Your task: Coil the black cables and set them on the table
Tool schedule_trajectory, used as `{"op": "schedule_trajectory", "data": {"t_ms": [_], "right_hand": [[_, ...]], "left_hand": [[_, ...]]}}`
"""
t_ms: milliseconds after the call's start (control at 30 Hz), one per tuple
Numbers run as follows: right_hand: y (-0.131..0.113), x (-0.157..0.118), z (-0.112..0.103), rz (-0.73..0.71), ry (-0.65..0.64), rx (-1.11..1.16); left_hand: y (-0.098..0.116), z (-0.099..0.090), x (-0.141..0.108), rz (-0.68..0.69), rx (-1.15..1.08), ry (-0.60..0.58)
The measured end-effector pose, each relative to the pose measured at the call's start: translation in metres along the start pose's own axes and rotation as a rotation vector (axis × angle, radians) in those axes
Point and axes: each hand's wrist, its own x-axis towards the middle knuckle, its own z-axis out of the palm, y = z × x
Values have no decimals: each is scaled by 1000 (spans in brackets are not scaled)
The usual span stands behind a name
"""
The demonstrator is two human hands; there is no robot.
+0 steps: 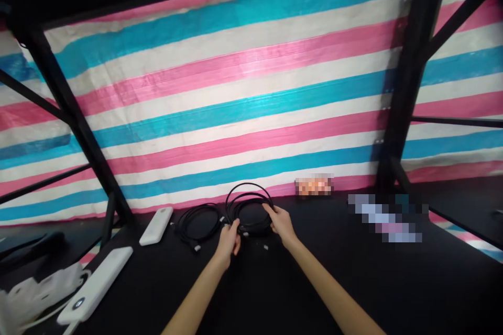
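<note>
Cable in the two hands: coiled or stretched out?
Coiled: the black cable forms several overlapping loops between the left hand and the right hand. Whether anything ties the loops, I cannot tell.

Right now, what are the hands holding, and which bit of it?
A coiled black cable. The left hand holds its loops at the lower left, and the right hand holds them on the right side.

Here's the black cable [257, 229], loosely coiled, one loop arching high, held between left hand [228, 242] and right hand [282, 224]!
</note>
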Motion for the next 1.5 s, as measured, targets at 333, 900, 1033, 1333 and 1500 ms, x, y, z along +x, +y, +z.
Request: {"op": "schedule_trajectory", "data": {"t_ms": [333,900,1033,1333,1500], "right_hand": [[31,26,-13,-99,-31,-264],[41,23,-31,-309,88,-651],[35,13,-27,-368,100,-802],[37,8,-29,-346,249,-771],[44,16,-37,-273,352,-484]], "left_hand": [[-2,-12,43,-123,1,-87],[-22,-50,29,209,-60,365],[-25,-51,33,238,36,409],[-15,-78,33,250,381,592],[-16,-84,29,292,549,665]]}}
